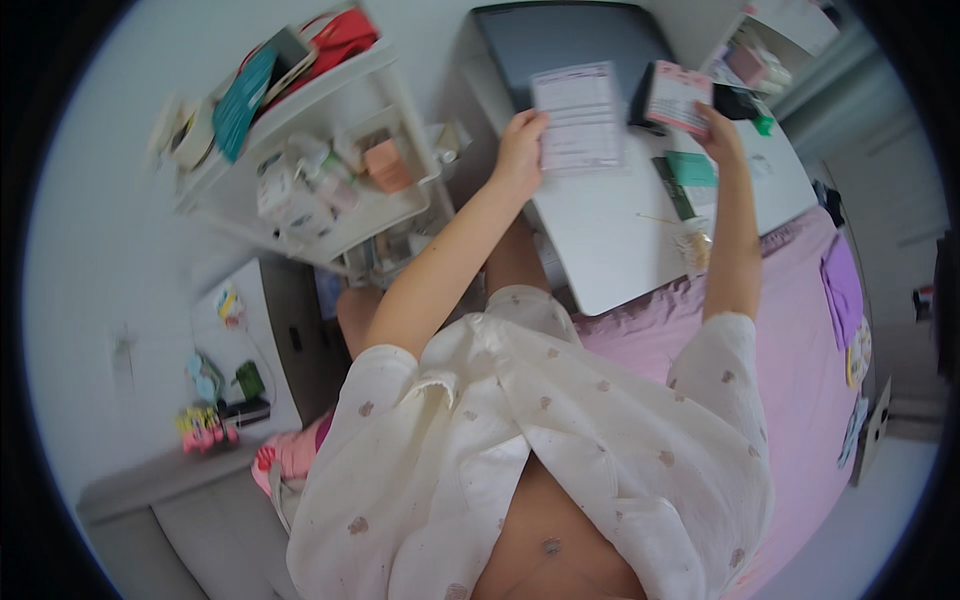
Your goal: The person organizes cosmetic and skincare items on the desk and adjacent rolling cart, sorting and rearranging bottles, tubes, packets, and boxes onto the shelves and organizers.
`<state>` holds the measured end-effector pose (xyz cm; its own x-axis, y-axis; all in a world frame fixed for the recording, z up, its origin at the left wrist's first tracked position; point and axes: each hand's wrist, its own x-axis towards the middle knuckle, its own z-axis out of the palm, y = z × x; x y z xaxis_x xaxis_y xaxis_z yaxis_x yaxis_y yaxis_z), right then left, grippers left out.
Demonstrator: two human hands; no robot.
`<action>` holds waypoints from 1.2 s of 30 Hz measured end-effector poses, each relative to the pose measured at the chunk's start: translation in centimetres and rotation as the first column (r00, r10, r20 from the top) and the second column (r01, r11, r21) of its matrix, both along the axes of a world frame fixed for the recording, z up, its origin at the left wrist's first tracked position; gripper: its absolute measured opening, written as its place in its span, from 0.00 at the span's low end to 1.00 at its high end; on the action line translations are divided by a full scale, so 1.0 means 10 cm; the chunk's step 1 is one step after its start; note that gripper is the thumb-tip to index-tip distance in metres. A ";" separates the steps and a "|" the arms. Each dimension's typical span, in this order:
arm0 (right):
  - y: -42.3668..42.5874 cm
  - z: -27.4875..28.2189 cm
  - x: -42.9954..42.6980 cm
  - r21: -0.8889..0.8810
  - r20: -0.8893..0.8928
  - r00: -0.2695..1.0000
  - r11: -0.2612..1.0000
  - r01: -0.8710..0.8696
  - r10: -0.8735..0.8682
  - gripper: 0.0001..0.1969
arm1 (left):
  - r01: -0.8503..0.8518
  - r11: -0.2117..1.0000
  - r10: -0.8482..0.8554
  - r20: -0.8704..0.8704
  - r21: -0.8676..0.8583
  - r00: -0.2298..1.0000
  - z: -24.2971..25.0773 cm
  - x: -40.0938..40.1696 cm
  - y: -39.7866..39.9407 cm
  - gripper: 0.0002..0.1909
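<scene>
My left hand (pixel 520 154) grips the left edge of a pale pad or sheet (pixel 579 120) with printed lines, raised over the white table (pixel 592 240). Whether it is one sheet or a stack I cannot tell. The fingers of my right hand (pixel 720 139) are closed on the lower right corner of a small pink-bordered desk calendar (pixel 677 97). A black object (pixel 642 105) stands directly behind the calendar's left side. Below my right hand lie a mint-green card or packet (pixel 691 169) and a dark green strip-shaped item (pixel 673 187).
A dark monitor or panel (pixel 577 41) stands at the table's back. Cotton swabs (pixel 699 247) sit near the table's front edge. To the left is a white shelf cart (pixel 360 232) with bottles and an orange box (pixel 387 165). A pink-sheeted bed (pixel 795 337) lies right.
</scene>
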<state>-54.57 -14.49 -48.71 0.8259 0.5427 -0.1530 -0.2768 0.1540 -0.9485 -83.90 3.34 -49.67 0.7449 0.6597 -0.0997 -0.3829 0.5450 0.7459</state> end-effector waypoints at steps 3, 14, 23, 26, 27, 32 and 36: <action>-0.06 0.31 -0.86 0.076 0.012 0.999 0.996 -0.045 0.044 0.13 | 0.153 0.986 -0.142 0.141 -0.071 0.980 -0.11 -0.35 -0.07 0.08; 0.54 0.13 -3.86 -0.229 0.262 0.903 0.931 -0.283 0.339 0.16 | -0.002 0.987 0.032 0.181 -0.164 0.983 -0.53 -1.94 -0.08 0.08; 1.09 -0.51 -4.65 -0.343 0.326 0.759 0.819 -0.461 0.564 0.24 | -0.066 0.998 0.067 0.041 -0.022 0.997 -0.86 -2.74 0.25 0.20; 1.29 -0.68 -4.73 -0.464 0.473 0.643 0.791 -0.399 0.603 0.28 | -0.086 0.993 0.089 -0.032 0.084 0.996 -1.00 -2.89 0.43 0.23; 1.37 -0.58 -4.82 -0.463 0.475 0.638 0.788 -0.405 0.607 0.28 | -0.093 0.992 0.096 -0.031 0.086 0.995 -1.02 -2.95 0.49 0.23; 1.90 -0.19 -4.95 -0.535 0.641 0.499 0.805 -0.255 0.584 0.35 | -0.155 0.975 0.181 -0.167 0.157 0.969 -1.02 -2.94 0.91 0.23; 2.41 0.02 -4.81 -0.530 0.831 0.229 0.847 0.050 0.506 0.36 | -0.223 0.917 0.317 -0.266 0.332 0.910 -1.11 -2.81 1.23 0.21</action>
<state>-102.71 9.63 -48.48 0.3651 0.8529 0.3733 0.8662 -0.1643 -0.4719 -112.01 15.64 -60.78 0.4962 0.8654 -0.0697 -0.2093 0.1972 0.9578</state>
